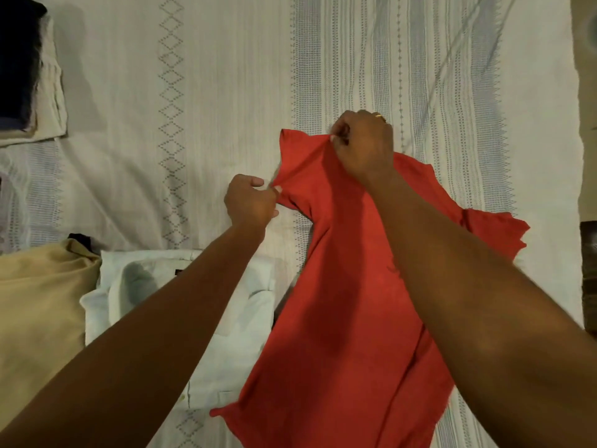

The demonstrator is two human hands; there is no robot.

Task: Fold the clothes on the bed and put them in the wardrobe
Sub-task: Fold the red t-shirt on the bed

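Both hands pinch the far end of a red T-shirt (342, 318): the left hand (250, 202) at one corner, the right hand (363, 142) just beyond it. The shirt trails back under the right forearm across the patterned bedsheet (200, 92). A folded white shirt (232, 344) lies beneath the left forearm.

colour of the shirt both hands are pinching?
The shirt is plain red-orange; head view.

Light: warm, dim, from overhead. Shadows: soft, cast across the bed (226, 76). Focus slightly soft; wide-angle bending at edges.
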